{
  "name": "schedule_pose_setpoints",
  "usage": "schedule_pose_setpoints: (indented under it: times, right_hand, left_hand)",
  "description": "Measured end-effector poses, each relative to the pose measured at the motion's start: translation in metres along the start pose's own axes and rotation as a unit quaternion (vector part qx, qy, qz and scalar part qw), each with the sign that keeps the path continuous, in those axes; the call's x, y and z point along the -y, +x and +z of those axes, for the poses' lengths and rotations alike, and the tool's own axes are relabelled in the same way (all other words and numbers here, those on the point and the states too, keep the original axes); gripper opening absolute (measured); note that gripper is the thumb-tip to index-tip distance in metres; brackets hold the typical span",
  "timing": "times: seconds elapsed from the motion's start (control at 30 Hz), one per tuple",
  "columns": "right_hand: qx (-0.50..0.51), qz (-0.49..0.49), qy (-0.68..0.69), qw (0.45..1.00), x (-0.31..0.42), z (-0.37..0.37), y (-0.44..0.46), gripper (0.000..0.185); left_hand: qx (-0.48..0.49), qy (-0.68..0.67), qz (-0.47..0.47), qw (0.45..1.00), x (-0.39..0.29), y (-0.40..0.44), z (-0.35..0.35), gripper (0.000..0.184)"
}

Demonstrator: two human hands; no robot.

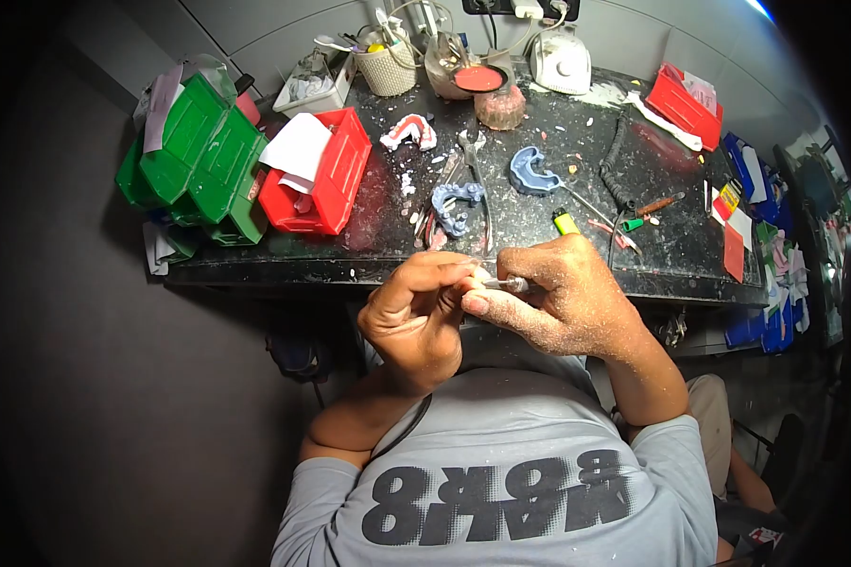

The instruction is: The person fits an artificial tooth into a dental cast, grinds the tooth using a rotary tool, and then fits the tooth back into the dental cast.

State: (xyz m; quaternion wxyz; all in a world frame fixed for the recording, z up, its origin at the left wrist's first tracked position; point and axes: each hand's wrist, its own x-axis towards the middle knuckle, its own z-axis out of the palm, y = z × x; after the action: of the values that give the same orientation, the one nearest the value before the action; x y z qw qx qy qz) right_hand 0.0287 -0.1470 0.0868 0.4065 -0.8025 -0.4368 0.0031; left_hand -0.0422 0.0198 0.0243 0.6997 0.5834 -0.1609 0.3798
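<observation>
Both hands meet over the front edge of the black workbench (284, 265). My right hand (572, 298), dusted with pale powder, is closed around a slim metal handpiece (512, 283) whose tip points left. My left hand (416, 317) pinches a small pale piece (482, 274) at its fingertips, touching the handpiece tip; the fingers hide most of it. Just behind the hands lie a blue-grey horseshoe-shaped dental piece (452, 213) and metal pliers (477, 180). Farther back are a blue impression tray (536, 172) and a red and white dental piece (409, 133).
Green bins (199, 151) and a red bin (336, 175) stand at the left. A woven basket (386, 71), a white device (561, 61) and another red bin (681, 109) line the back. A lighter (565, 222) and coiled cord (615, 170) lie right of centre. Another person sits lower right.
</observation>
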Motion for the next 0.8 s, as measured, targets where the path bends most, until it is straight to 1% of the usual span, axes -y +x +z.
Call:
schedule_pose_setpoints:
  times: [0.1, 0.17, 0.23, 0.4, 0.6, 0.8]
  right_hand:
    - [-0.002, -0.015, -0.012, 1.000, -0.0054, 0.0005, -0.0008, 0.053]
    - [0.004, -0.013, -0.004, 1.000, -0.0064, -0.0012, 0.0001, 0.053]
    - [0.010, -0.010, 0.003, 1.000, -0.0068, -0.0012, 0.0005, 0.053]
    - [-0.006, -0.035, -0.002, 0.999, -0.0085, 0.0011, 0.0001, 0.054]
    - [-0.005, -0.017, 0.030, 0.999, -0.0057, -0.0006, 0.0026, 0.053]
    - [-0.012, -0.029, 0.009, 0.999, -0.0069, 0.0023, 0.0000, 0.053]
  left_hand:
    - [0.002, -0.002, -0.008, 1.000, -0.0022, 0.0009, -0.0005, 0.010]
    - [0.013, 0.010, 0.009, 1.000, -0.0013, 0.0025, 0.0003, 0.009]
    - [0.010, 0.005, 0.005, 1.000, -0.0014, 0.0022, 0.0009, 0.008]
    - [0.018, 0.008, 0.000, 1.000, -0.0030, 0.0021, -0.0007, 0.008]
    - [0.028, 0.004, -0.011, 1.000, -0.0040, 0.0019, -0.0006, 0.006]
    - [0.023, 0.032, -0.006, 0.999, -0.0055, 0.0027, -0.0013, 0.004]
